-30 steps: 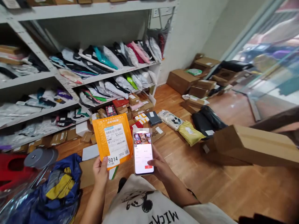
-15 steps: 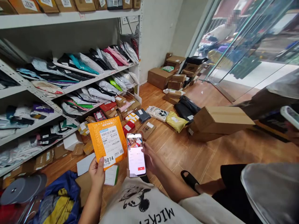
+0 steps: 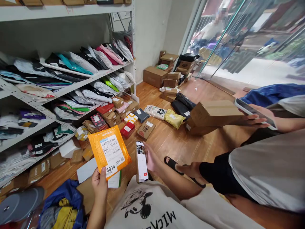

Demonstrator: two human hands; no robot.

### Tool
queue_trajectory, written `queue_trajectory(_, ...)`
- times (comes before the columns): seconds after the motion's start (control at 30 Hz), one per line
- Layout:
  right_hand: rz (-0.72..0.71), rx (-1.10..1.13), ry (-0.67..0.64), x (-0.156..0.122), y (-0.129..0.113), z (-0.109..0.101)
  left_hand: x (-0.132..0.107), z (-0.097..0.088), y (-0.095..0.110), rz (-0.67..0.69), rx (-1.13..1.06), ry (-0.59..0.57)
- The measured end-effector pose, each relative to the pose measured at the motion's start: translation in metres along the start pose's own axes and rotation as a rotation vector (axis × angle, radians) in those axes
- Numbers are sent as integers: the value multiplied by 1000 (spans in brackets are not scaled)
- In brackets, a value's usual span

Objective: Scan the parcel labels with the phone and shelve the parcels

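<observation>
An orange padded envelope (image 3: 95, 143) with a white shipping label marked 6014 is pinched at its lower edge by my left hand (image 3: 99, 178), thumb on the front. My right hand (image 3: 150, 159) is closed around a smartphone (image 3: 142, 163), just right of the envelope. The phone is turned partly edge-on; its lit screen has a picture at the top and a small red button low down. Beyond my hands, on the floor, lie a red box (image 3: 127, 129) and a brown labelled carton (image 3: 145, 128).
Shelves (image 3: 114, 68) full of bagged parcels stand at left. A large carton (image 3: 214, 111) and a yellow parcel (image 3: 174, 118) lie on the floor. At right, another person's hand (image 3: 259, 116) holds a phone. A blue sack (image 3: 64, 197) sits lower left, a glass door (image 3: 228, 41) beyond.
My phone has turned away and moved slightly right, apart from the envelope. The envelope has tilted a little. My view has swung right, and the other person's hand and phone show more fully.
</observation>
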State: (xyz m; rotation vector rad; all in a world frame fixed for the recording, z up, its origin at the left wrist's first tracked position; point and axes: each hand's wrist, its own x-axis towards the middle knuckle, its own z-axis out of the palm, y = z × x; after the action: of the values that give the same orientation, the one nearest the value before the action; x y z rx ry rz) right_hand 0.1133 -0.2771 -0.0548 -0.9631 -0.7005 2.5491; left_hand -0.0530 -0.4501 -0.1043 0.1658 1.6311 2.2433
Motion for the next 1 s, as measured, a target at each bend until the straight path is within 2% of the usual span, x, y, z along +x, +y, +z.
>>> queue_trajectory(0.2,-54,25,-142,-25,-1,5,-4,5,5,25,-38,-22)
queue_trajectory(0.37,-153,7,-155,-32,5,9,-4,10,9,44,-23,-67)
queue_trajectory(0.5,-168,-10,-193,-35,5,9,-2,11,7,64,11,-81)
queue_trajectory(0.67,-140,16,-268,-41,3,1,-4,17,6,40,32,-114)
queue_trajectory(0.8,-44,53,-321,-49,2,-6,-3,23,9,49,69,-127)
queue_trajectory(0.9,43,64,-347,-53,3,0,3,26,8,68,109,-133)
queue_trajectory(1.0,-2,22,-307,-53,1,17,11,28,4,57,123,-138)
